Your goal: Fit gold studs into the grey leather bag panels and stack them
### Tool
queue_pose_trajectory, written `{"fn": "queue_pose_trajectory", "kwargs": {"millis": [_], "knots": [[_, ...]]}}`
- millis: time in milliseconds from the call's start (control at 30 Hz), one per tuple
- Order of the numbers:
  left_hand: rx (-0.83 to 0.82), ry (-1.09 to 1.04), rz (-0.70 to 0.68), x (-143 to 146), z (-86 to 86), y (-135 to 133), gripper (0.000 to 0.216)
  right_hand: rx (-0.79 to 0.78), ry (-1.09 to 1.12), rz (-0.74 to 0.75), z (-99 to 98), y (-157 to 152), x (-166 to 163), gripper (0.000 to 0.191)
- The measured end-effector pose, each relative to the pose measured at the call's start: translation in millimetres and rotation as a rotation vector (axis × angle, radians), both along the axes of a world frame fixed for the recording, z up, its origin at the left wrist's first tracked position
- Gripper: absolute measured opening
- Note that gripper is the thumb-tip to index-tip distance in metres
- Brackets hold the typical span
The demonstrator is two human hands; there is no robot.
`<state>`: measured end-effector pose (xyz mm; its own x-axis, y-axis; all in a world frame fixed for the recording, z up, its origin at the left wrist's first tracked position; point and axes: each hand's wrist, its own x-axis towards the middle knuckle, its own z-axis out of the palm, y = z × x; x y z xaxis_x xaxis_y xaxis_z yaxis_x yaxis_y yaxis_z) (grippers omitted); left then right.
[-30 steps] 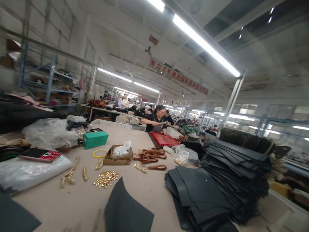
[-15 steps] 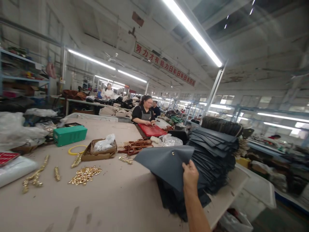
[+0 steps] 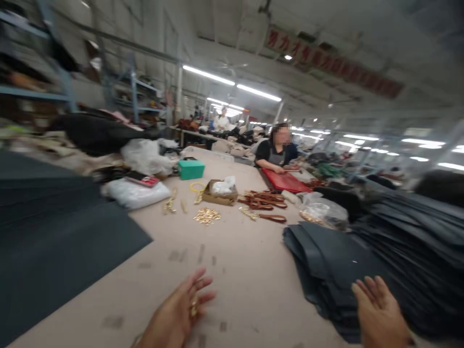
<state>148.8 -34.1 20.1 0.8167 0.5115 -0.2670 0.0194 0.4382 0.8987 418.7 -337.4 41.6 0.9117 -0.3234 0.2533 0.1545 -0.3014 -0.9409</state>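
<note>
My left hand (image 3: 181, 307) is over the beige table, its fingers stretched out and apart. A small gold-coloured thing (image 3: 195, 307) shows against its lower fingers; whether it is worn or held I cannot tell. At the lower right my right hand (image 3: 380, 311) has its fingers extended with nothing visible in them. It is beside or over a pile of dark blue-grey leather-like pieces (image 3: 326, 256); contact cannot be made out. Large dark sheets (image 3: 72, 241) lie at the left. Further in are a heap of gold metal fittings (image 3: 206, 216) and brown straps (image 3: 263, 199).
Farther along the table (image 3: 232, 251) stand a green box (image 3: 191, 169) and a cardboard tray (image 3: 213, 197) with white plastic. A yellow tape ring (image 3: 197, 187) and white plastic-wrapped packs (image 3: 145, 193) lie nearby. Across sits a co-worker (image 3: 275, 150) at a red board (image 3: 284, 181).
My right hand has let go of the dark piece it held up; that piece now appears to lie on the pile. My left hand has come into view. The camera has turned left.
</note>
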Motion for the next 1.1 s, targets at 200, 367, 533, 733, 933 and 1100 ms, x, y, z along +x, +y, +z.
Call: {"fn": "queue_pose_trajectory", "kwargs": {"millis": [200, 367, 533, 733, 933, 1100], "knots": [[-0.525, -0.25, 0.07, -0.7, 21.9, -5.5, 0.045, -0.129, 0.179, 0.774, -8.2, 105.2, -104.4, 0.048], [-0.583, -0.341, 0.081, -9.5, 21.5, -5.6, 0.045, -0.211, -0.217, 1.218, -9.2, 179.5, -184.0, 0.017], [-0.583, -0.404, 0.151, -13.0, 13.6, 1.6, 0.037, -0.213, -0.337, 1.179, -24.7, 206.0, -209.9, 0.014], [-0.576, -0.438, 0.178, -18.5, 2.2, 3.9, 0.033, -0.217, -0.431, 1.174, -37.1, 214.9, -207.7, 0.014], [-0.565, -0.464, 0.202, -23.2, -0.8, 5.6, 0.033, -0.319, -0.609, 1.25, -34.9, 218.7, -199.0, 0.023], [-0.594, -0.449, 0.215, -22.9, 2.5, 8.9, 0.033, -0.384, -0.67, 1.303, -37.1, 218.2, -193.7, 0.026]]}}
